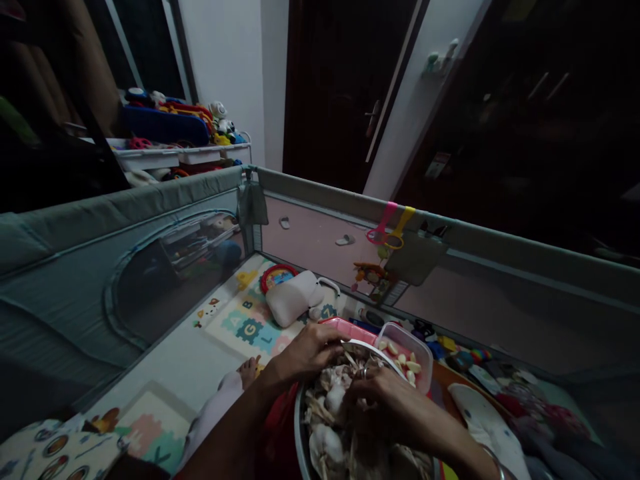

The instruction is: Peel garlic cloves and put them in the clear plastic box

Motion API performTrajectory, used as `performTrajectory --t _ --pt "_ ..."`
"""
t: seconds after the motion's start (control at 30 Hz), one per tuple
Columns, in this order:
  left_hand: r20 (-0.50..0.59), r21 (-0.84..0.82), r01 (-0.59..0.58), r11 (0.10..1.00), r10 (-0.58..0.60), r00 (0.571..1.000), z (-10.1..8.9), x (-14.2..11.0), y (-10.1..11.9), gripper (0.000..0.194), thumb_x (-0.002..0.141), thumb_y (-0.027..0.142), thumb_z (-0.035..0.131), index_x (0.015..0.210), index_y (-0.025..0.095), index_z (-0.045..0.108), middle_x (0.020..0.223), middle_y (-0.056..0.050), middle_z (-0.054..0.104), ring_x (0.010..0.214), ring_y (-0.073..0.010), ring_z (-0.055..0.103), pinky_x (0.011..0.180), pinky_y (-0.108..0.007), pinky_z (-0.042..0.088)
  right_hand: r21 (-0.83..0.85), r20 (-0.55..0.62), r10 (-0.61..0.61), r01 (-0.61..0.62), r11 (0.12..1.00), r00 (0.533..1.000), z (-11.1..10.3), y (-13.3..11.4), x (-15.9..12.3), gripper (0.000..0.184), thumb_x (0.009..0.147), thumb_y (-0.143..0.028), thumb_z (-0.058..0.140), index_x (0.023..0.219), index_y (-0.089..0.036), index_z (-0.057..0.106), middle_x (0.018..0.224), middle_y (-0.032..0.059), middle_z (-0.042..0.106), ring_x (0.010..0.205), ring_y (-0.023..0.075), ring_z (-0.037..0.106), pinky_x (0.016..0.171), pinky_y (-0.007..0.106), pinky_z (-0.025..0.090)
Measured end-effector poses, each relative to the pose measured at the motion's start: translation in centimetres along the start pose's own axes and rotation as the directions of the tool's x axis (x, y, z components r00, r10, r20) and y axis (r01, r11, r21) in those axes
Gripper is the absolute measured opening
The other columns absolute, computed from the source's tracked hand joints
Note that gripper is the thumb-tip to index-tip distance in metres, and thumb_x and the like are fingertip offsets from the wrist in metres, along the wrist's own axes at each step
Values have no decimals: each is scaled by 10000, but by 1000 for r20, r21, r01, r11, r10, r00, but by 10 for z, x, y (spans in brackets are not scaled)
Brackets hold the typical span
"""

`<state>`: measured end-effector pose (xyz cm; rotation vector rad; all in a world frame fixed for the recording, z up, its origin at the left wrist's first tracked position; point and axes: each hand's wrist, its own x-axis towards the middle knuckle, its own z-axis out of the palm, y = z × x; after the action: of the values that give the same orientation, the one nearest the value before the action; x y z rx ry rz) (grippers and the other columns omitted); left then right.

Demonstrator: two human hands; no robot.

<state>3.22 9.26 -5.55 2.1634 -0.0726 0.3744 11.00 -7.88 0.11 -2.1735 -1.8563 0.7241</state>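
A metal-rimmed bowl [299,427] full of garlic bulbs [327,443] and papery skins is close in front of me. My left hand [313,348] is at its far left rim with fingers curled; a thin pointed edge shows by the fingertips, but what they hold is unclear. My right hand [383,395], with a ring on one finger, reaches over the garlic from the right. Its fingers are bent down among the skins, and their tips are hidden. Just beyond the bowl, a clear plastic container [425,360] holds several peeled garlic cloves [413,367].
A grey-green playpen rail [320,185] surrounds the space. On the letter-patterned mat [225,333] lie a white pillow-like object [293,298] and a round red-rimmed toy [275,275]. Toys and cloths crowd the right side. A bare foot [249,372] rests left of the bowl.
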Motion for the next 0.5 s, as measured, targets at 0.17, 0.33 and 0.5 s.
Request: performTrajectory --t 0.17,0.33,0.5 --pt "-6 -9 1 1000 -1 1000 -4 -3 1 277 766 90 582 1004 170 700 941 -61 725 893 -203 636 800 -270 468 80 -206 84 -69 994 975 10 4 -6 224 682 -37 462 655 -156 651 640 32 665 581 137 570 554 221 398" --pt "38 -68 11 998 -8 999 -7 -8 4 249 783 133 600 1008 168 701 961 -64 723 882 -195 637 792 -262 467 333 -425 215 -68 940 879 5 27 -19 229 805 -274 494 662 -169 639 608 40 661 585 160 590 569 252 434" --pt "116 -116 28 993 -14 993 -6 -8 7 268 748 197 687 1014 166 701 881 -58 732 850 -198 645 807 -275 464 703 -396 401 -8 711 826 10 35 -21 377 733 -511 612 617 -152 604 550 14 611 498 124 526 485 224 403"
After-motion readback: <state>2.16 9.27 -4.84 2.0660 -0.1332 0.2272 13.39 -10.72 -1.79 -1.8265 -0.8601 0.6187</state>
